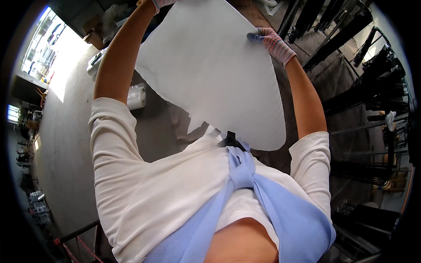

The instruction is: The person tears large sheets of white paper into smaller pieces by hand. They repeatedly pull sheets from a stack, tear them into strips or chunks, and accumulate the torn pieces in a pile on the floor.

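A large white sheet (210, 65) spans the space in front of me, smooth over most of its face, with a ragged, torn-looking lower left edge. My right hand (276, 46), in a striped glove with dark blue fingertips, grips the sheet's right edge, one dark tip pressed on its face. At the top, my left hand (163, 3) wears a similar glove and is next to the sheet's upper left edge. The frame cuts off its fingers, so its hold is hidden. The sheet's lower end hangs close to my chest.
Rows of long black bars or frames (364, 92) stand on racks to the right. On the left, a roll wrapped in clear plastic (137, 96) lies beyond my arm on the grey floor (70, 144). A bright doorway (48, 48) opens at the far left, near cardboard boxes (93, 33).
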Demonstrator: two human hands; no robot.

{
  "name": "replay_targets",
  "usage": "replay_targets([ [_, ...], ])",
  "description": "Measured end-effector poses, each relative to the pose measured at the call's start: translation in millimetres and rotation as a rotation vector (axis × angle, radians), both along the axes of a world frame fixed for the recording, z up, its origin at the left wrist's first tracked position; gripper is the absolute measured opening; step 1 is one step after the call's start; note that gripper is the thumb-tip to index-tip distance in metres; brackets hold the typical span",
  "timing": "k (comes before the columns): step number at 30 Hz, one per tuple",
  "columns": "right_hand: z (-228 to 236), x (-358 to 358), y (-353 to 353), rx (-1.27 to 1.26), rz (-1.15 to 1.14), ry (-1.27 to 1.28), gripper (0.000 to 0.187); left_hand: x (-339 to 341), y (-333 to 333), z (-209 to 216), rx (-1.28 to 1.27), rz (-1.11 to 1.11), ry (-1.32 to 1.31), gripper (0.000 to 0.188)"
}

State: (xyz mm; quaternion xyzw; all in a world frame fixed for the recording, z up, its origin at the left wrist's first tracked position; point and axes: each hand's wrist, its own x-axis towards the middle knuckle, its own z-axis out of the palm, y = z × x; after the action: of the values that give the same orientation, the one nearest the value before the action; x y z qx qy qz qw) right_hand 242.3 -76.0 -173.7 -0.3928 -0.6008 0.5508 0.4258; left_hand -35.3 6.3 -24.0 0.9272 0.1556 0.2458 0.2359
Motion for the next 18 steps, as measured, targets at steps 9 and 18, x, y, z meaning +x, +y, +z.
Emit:
replay_targets([
  [9,1,159,35,0.652,-0.231,-0.247,0.025,-95,96,-142,0.153,0.855,-0.706,0.044],
  [18,85,191,-17,0.14,-0.872,0.334,0.047,-86,14,-353,-0.588,0.815,0.459,0.075],
])
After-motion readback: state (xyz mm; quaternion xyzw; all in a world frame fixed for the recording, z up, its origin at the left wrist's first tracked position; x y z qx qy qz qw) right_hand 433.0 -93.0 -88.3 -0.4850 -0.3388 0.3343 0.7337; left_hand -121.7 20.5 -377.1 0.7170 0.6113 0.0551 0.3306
